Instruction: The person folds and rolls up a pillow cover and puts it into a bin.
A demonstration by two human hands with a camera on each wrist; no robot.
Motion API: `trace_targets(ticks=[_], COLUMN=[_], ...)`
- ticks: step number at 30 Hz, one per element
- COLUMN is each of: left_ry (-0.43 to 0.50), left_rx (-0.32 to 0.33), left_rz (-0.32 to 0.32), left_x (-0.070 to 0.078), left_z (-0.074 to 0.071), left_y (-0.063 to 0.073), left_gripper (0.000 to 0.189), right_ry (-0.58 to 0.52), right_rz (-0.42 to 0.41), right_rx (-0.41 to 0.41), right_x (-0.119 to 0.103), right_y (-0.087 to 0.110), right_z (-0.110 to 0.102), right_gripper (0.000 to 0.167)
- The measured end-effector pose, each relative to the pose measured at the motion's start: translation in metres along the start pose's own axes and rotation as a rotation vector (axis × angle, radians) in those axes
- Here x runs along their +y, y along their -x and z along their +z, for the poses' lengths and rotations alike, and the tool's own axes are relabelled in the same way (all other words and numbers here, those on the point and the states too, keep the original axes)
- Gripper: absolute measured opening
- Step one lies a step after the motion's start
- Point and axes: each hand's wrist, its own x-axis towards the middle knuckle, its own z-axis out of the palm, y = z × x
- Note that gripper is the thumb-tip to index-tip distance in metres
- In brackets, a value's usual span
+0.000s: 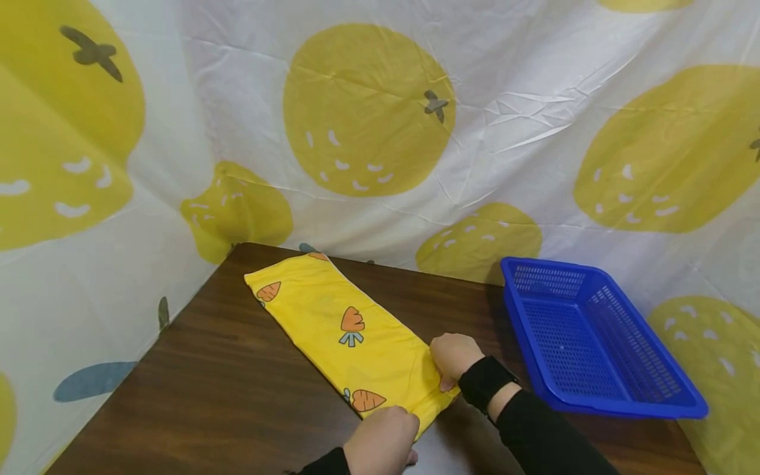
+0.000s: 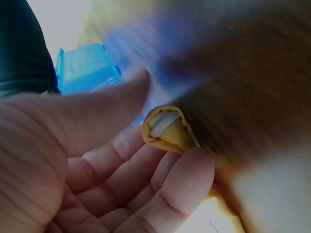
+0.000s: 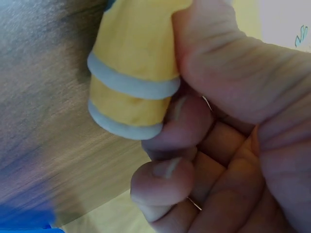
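Note:
A yellow carrot-print cloth (image 1: 332, 316), folded into a long strip, lies slantwise on the brown table. Its near end is gripped by both hands. At the near left corner, my left hand (image 1: 382, 441) holds the edge; the left wrist view shows a curled-over end of the cloth (image 2: 167, 133), white inside, between thumb and fingers. My right hand (image 1: 456, 359) grips the near right corner, with the thumb on one side and curled fingers on the other. Two white-trimmed edges of the cloth (image 3: 133, 87) show there in the right wrist view.
A blue perforated plastic basket (image 1: 600, 336) stands on the right of the table, close beyond the right forearm. A white curtain with yellow fruit prints (image 1: 368, 112) hangs behind the dark wooden table (image 1: 196, 369) and along its left side.

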Motion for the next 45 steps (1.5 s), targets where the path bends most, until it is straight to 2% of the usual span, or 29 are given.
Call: trace_targets(ticks=[2, 5, 9, 13, 17, 22, 25, 28, 31, 33, 35, 39, 45], left_ry=[0.011, 0.013, 0.015, -0.016, -0.087, -0.134, -0.131, -0.106, -0.072, -0.058, -0.036, -0.009, -0.032], left_rx=[0.019, 0.057, 0.068, 0.082, 0.11, 0.129, 0.139, 0.129, 0.123, 0.119, 0.106, 0.085, 0.103], left_rz=[-0.012, -0.013, -0.016, -0.031, -0.05, -0.041, -0.024, -0.001, 0.016, 0.015, -0.005, -0.034, -0.001], left_x=[-0.004, -0.006, 0.0, 0.018, 0.036, 0.04, 0.037, 0.031, 0.016, 0.006, 0.001, 0.002, -0.003], left_z=[0.012, 0.02, 0.016, -0.009, -0.037, -0.045, -0.042, -0.035, -0.01, 0.006, 0.015, 0.013, 0.018], left_y=[-0.005, -0.008, -0.005, 0.008, 0.024, 0.028, 0.027, 0.023, 0.011, 0.002, -0.003, -0.003, -0.004], left_gripper=[0.026, 0.027, 0.032, 0.034, 0.032, 0.035, 0.038, 0.04, 0.042, 0.042, 0.042, 0.042, 0.043], right_ry=[-0.003, -0.023, -0.105, -0.176, -0.195, -0.21, -0.231, -0.239, -0.206, -0.194, -0.19, -0.2, -0.177], right_rz=[0.004, 0.003, -0.013, -0.058, -0.164, -0.311, -0.381, -0.429, -0.449, -0.446, -0.442, -0.426, -0.437], right_rx=[0.013, 0.029, 0.053, 0.085, 0.153, 0.218, 0.197, 0.165, 0.186, 0.218, 0.245, 0.259, 0.278], right_x=[-0.002, -0.001, 0.005, 0.011, 0.017, 0.028, 0.035, 0.04, 0.041, 0.04, 0.04, 0.039, 0.039], right_y=[0.004, 0.01, 0.017, 0.028, 0.04, 0.051, 0.058, 0.062, 0.064, 0.063, 0.062, 0.061, 0.06], right_z=[-0.002, -0.002, 0.003, 0.005, 0.007, 0.015, 0.018, 0.017, 0.018, 0.021, 0.022, 0.023, 0.024], right_gripper=[0.045, 0.045, 0.043, 0.044, 0.039, 0.022, 0.015, 0.021, 0.031, 0.031, 0.029, 0.026, 0.024])
